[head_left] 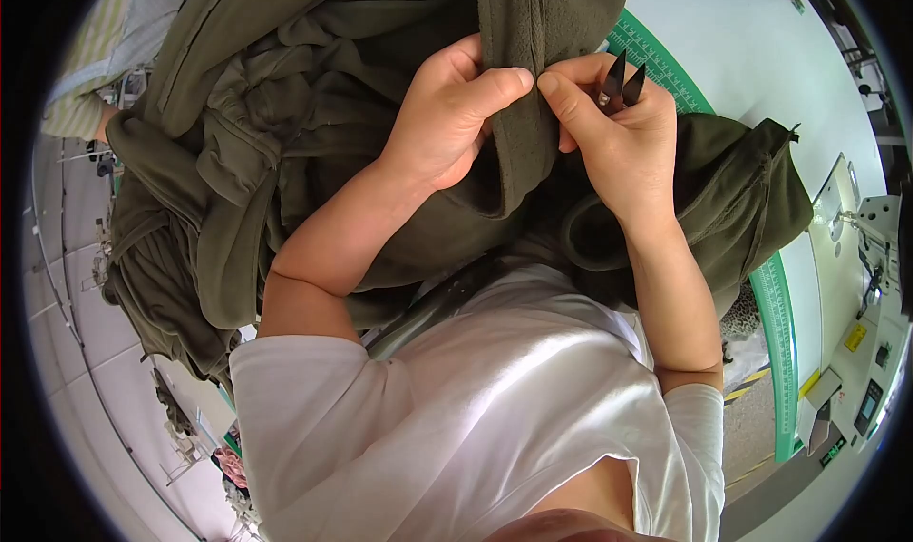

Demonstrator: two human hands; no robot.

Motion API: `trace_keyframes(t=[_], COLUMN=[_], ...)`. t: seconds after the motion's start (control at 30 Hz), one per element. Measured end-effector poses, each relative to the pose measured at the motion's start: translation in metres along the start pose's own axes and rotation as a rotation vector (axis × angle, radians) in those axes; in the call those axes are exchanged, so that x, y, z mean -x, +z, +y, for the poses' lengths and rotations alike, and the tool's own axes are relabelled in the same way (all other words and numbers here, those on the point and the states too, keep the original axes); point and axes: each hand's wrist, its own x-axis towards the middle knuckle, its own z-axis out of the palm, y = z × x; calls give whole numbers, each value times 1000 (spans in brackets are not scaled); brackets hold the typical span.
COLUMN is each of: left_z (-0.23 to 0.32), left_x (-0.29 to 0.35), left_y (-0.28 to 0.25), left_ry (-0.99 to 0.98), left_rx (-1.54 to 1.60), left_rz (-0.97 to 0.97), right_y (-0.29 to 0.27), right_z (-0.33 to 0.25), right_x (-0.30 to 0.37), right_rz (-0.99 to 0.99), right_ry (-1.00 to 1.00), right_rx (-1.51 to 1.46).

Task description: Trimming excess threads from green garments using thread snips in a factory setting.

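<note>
A dark olive fleece garment [521,152] hangs between my hands, with a seam running along the part I hold. My left hand [445,109] is closed on the cloth, thumb pressed on it near the seam. On the other side of that seam, my right hand [623,143] pinches the edge between thumb and forefinger. Thread snips [618,81] are tucked in the right hand, their two dark blades pointing up and apart from the cloth. Whether a loose thread sits between the fingertips is too small to tell.
More olive cloth is heaped across my lap and to the left. A white table [751,48] with a green ruler strip [782,352] along its edge curves round on the right. A sewing machine [870,333] stands at the far right. Another person's striped sleeve [81,114] shows at upper left.
</note>
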Motion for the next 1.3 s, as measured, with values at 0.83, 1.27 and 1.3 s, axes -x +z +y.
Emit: trace_keyframes(t=[0.83, 1.27, 1.3], left_z=[2, 1, 1], left_x=[-6, -7, -7], left_y=[-10, -9, -9], left_ry=[-146, -162, -158], left_rx=[108, 116, 110], left_rz=[-153, -146, -140], right_y=[-10, -10, -10], right_z=[6, 6, 6], right_x=[-1, -1, -1], right_rz=[-92, -107, -102], right_ry=[162, 192, 189], right_rx=[-406, -455, -447])
